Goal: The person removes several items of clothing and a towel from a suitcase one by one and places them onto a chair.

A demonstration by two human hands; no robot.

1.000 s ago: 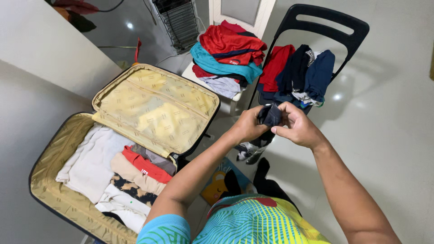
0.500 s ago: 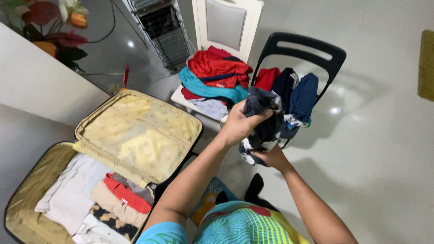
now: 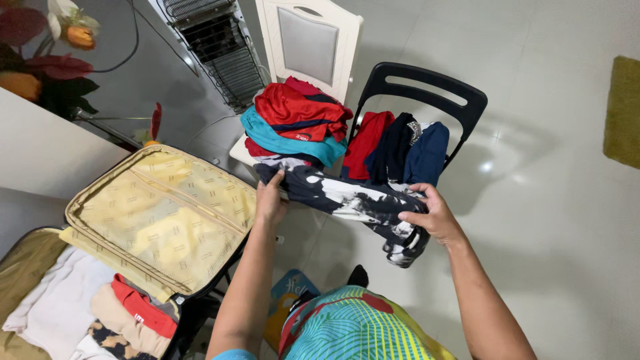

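A dark navy garment with white blotches (image 3: 347, 198) is stretched out between my hands in front of the two chairs. My left hand (image 3: 270, 198) grips its left end and my right hand (image 3: 430, 215) grips the right end, where the cloth hangs bunched below the palm. Left of my left arm lies an open suitcase (image 3: 150, 213) with a yellow-lined lid and folded clothes (image 3: 100, 310) packed in its base.
A white chair (image 3: 310, 43) carries a pile of red, teal and grey clothes (image 3: 297, 123). A black folding chair (image 3: 427, 90) holds red and navy garments (image 3: 400, 150). Flowers (image 3: 40, 63) stand at the top left, a wire rack (image 3: 213, 47) behind, a green mat (image 3: 623, 110) at right.
The bunched dark garment has been pulled open: my left hand moved left and my right hand moved right and up, spreading the cloth lengthwise. The view shifted, so the suitcase sits lower left.
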